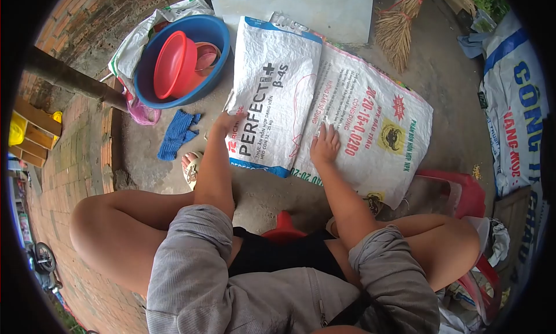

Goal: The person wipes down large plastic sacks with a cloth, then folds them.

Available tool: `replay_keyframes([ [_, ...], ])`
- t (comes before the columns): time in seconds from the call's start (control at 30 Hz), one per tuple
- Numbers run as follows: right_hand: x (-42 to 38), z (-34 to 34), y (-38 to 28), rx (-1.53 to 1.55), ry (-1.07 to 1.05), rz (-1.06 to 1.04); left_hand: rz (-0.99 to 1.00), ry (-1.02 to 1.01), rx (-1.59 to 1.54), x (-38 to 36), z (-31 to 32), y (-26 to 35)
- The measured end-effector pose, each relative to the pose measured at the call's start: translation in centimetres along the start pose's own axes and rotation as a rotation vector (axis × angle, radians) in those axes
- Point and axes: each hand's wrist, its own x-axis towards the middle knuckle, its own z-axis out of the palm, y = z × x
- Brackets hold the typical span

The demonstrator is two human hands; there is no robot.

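Note:
A flattened white feed sack (278,85) printed "PERFECT" with blue bands lies in front of me, overlapping a second white fertilizer sack (385,125) with red and green print. My left hand (227,124) is at the left edge of the feed sack, its fingers closed on that edge and partly hidden. On the fertilizer sack, close to where the two sacks overlap, my right hand (325,147) rests palm down with fingers spread.
A blue tub (217,73) holding red basins (171,65) stands at upper left, near blue gloves (178,134). A straw broom (399,36) lies at upper right. Large printed sacks (512,108) and a red plastic chair (463,192) are at right.

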Motion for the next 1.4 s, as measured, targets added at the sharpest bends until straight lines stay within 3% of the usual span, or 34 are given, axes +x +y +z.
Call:
replay_keyframes([
  [0.07, -0.5, 1.6, -0.2, -0.022, 0.003, 0.0, 0.329, -0.004, -0.187, -2.2, 0.6, 2.3],
  [0.2, -0.8, 2.2, -0.4, -0.047, 0.014, -0.019, 0.537, -0.037, -0.03, -5.9, 2.8, 9.8],
  [0.3, -0.8, 2.4, -0.2, -0.017, 0.034, -0.04, 0.731, -0.059, 0.233, -3.6, 3.9, 12.3],
  [0.33, -0.8, 2.5, -0.2, -0.016, 0.036, -0.04, 0.734, -0.058, 0.233, -3.8, 4.2, 13.0],
  [0.4, -0.8, 2.5, -0.2, -0.021, 0.038, -0.022, 0.722, -0.262, 0.095, -5.7, 5.3, 15.2],
  [0.47, -0.8, 2.5, -0.2, -0.104, 0.007, -0.029, 0.721, -0.286, 0.085, -7.7, 5.4, 17.1],
  [0.57, -1.0, 1.1, -0.2, -0.108, -0.116, -0.029, 0.481, -0.448, -0.189, -7.3, 5.0, 17.5],
  [0.67, -0.7, -0.3, -1.1, -0.045, -0.196, -0.013, 0.287, -0.434, -0.376, -3.2, 4.2, 15.1],
  [0.77, -0.7, 1.4, -0.7, -0.009, 0.039, -0.014, 0.252, -0.029, -0.05, 4.0, 3.0, 9.5],
  [0.8, -0.7, 1.5, -0.6, -0.01, 0.032, -0.01, 0.244, -0.032, -0.048, 5.9, 2.8, 6.5],
  [0.87, -0.8, 1.3, -0.5, 0.017, 0.05, -0.041, 0.268, 0.35, 0.087, 7.7, 2.7, 2.7],
  [0.9, -0.8, 1.2, -0.6, 0.02, 0.061, -0.038, 0.262, 0.349, 0.086, 8.3, 2.8, 2.2],
  [0.97, -0.7, 1.5, -0.6, 0.018, 0.059, -0.037, 0.302, 0.532, 0.406, 8.1, 3.7, 2.9],
  [1.13, -0.8, 1.7, -0.5, -0.008, 0.053, -0.022, 0.283, 0.548, 0.268, 3.8, 5.7, 6.7],
  [1.23, -0.6, 1.6, -0.5, -0.017, 0.057, -0.038, 0.277, 0.668, 0.436, 3.4, 5.3, 6.7],
  [1.3, -0.7, 1.7, -0.5, -0.014, 0.056, -0.029, 0.477, 0.869, 0.735, 1.9, 4.5, 6.3],
  [1.33, -0.7, 1.8, -0.4, -0.014, 0.061, -0.032, 0.48, 0.873, 0.731, 1.5, 4.2, 5.9],
  [1.4, -0.7, 2.0, -0.4, -0.017, 0.045, -0.017, 0.445, 1.085, 0.791, 0.9, 3.5, 5.4],
])
